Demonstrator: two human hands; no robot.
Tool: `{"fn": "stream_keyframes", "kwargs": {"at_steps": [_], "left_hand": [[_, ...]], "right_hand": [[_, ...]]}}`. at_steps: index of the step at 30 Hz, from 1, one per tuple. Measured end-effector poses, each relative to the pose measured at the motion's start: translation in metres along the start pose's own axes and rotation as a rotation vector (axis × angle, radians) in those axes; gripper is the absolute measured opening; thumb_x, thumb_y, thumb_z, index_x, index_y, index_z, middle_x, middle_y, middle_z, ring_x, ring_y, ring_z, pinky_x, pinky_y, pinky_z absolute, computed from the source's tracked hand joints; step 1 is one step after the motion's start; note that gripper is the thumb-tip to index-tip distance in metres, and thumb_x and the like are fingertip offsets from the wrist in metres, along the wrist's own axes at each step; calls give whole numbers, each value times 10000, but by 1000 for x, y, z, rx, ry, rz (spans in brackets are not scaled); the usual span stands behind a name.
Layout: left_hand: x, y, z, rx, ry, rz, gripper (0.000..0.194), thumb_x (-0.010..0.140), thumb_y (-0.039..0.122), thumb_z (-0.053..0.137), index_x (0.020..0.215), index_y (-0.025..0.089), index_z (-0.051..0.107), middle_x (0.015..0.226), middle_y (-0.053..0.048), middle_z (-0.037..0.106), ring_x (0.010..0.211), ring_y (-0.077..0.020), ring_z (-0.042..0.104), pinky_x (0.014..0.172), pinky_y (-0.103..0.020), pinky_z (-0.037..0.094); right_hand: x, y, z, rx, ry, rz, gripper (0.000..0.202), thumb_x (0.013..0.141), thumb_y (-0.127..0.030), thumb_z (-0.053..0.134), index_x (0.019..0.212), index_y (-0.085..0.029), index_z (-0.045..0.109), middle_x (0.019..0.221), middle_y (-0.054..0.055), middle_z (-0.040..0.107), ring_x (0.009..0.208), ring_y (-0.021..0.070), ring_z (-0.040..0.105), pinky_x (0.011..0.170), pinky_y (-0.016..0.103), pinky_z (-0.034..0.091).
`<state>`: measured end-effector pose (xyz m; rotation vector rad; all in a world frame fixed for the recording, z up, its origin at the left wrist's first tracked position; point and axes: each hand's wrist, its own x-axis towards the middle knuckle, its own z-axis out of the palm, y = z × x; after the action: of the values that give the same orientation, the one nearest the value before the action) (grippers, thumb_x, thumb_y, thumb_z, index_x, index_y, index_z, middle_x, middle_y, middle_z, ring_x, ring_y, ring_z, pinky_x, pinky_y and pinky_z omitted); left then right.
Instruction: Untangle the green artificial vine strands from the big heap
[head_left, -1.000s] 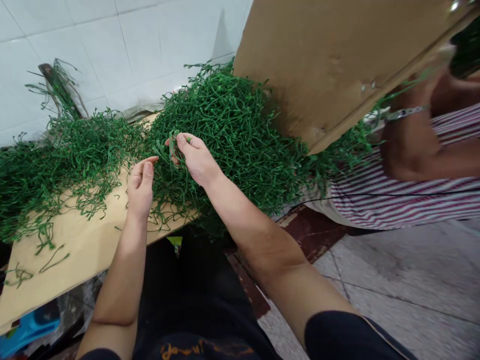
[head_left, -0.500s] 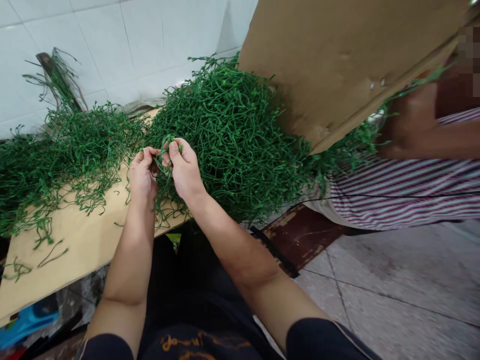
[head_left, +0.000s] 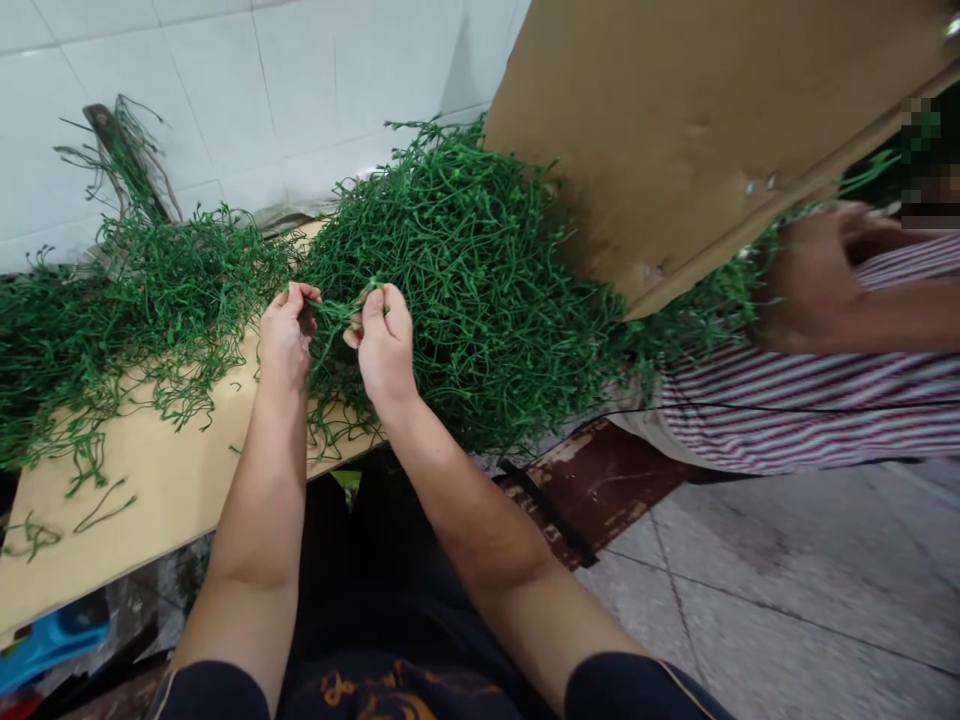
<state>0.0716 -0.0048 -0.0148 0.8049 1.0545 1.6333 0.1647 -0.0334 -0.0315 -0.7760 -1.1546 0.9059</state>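
Observation:
My left hand (head_left: 286, 325) pinches one end of a few thin green branching stems (head_left: 332, 312) that look like artificial plant stems. At the other end, the fingers of my right hand (head_left: 386, 340) are closed on the same stems, which stretch across the gap between my hands. Just behind and to the right rises a big heap of similar green stems (head_left: 465, 270), tangled together. A looser pile (head_left: 187, 270) spreads over the tan board (head_left: 157, 480) on the left. My fingertips partly hide the held ends.
A large brown board (head_left: 675, 130) leans on the right beside the heap. Beyond it are a co-worker's arm (head_left: 862, 300) and striped clothing (head_left: 810, 410). White wall tiles (head_left: 217, 90) stand behind. A blue object (head_left: 60, 645) lies under the left board; a dark red worn surface (head_left: 607, 480) is below right.
My right hand has moved right, away from the left, so the stems now stretch between them. The co-worker's arm has shifted slightly.

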Motion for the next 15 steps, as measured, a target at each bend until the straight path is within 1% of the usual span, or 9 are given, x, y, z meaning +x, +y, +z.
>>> {"fn": "stream_keyframes", "kwargs": {"at_steps": [2, 4, 7, 9, 10, 11, 12, 14, 15], "left_hand": [[-8, 3, -6, 27, -63, -29, 205, 792, 279, 620, 629, 159, 587, 638, 23, 624, 506, -39, 513, 448, -155, 354], [-16, 6, -10, 40, -112, -37, 132, 750, 245, 661, 664, 155, 619, 689, 16, 658, 552, -39, 557, 457, -139, 366], [-25, 9, -11, 30, -144, -16, 90, 718, 239, 688, 721, 158, 650, 721, 9, 681, 582, -45, 591, 475, -131, 391], [-28, 11, -9, 17, -152, 8, 112, 711, 261, 697, 740, 160, 657, 726, 5, 685, 597, -52, 607, 503, -135, 418], [-29, 12, -8, 14, -155, 18, 125, 706, 271, 703, 743, 160, 658, 731, 2, 687, 606, -55, 612, 522, -138, 433], [-29, 12, -8, 13, -156, 27, 136, 700, 279, 710, 744, 161, 659, 738, 0, 689, 612, -57, 616, 537, -140, 444], [-30, 12, -8, 11, -156, 32, 145, 693, 285, 716, 743, 161, 660, 745, -2, 690, 614, -57, 617, 542, -142, 449], [-30, 11, -9, 11, -148, 31, 155, 679, 290, 727, 735, 161, 662, 742, -1, 689, 593, -54, 607, 516, -141, 438], [-30, 10, -10, 13, -143, 29, 158, 673, 289, 732, 732, 160, 663, 733, 1, 687, 573, -49, 595, 493, -138, 425]], "right_hand": [[10, -2, -8, 38, 99, 40, 390, 856, -599, 347, 800, -216, 391, 680, -25, 364, 583, 69, 403, 490, 186, 358], [17, -5, -16, 74, 143, 65, 378, 830, -592, 416, 837, -215, 426, 735, -12, 422, 644, 73, 461, 536, 191, 402], [18, -7, -21, 116, 192, 110, 417, 742, -553, 576, 963, -223, 450, 952, 26, 488, 794, 81, 523, 669, 211, 466], [9, -5, -19, 142, 230, 159, 551, 631, -522, 693, 1022, -228, 441, 1074, 44, 470, 844, 82, 524, 722, 221, 475], [3, -4, -17, 164, 218, 193, 608, 576, -514, 732, 1026, -225, 443, 1089, 47, 468, 841, 81, 521, 722, 222, 476], [-4, -2, -15, 193, 167, 236, 634, 538, -517, 752, 1011, -217, 456, 1070, 46, 482, 821, 80, 519, 708, 223, 475], [-10, -1, -13, 227, 85, 286, 623, 525, -535, 750, 976, -203, 478, 1020, 42, 506, 786, 78, 519, 684, 222, 473], [-20, 1, -10, 278, -73, 356, 547, 557, -583, 708, 870, -177, 518, 857, 16, 537, 684, 67, 506, 626, 218, 454], [-23, 2, -10, 284, -115, 360, 508, 589, -598, 679, 817, -170, 526, 775, -2, 528, 635, 58, 487, 603, 213, 438]]}}
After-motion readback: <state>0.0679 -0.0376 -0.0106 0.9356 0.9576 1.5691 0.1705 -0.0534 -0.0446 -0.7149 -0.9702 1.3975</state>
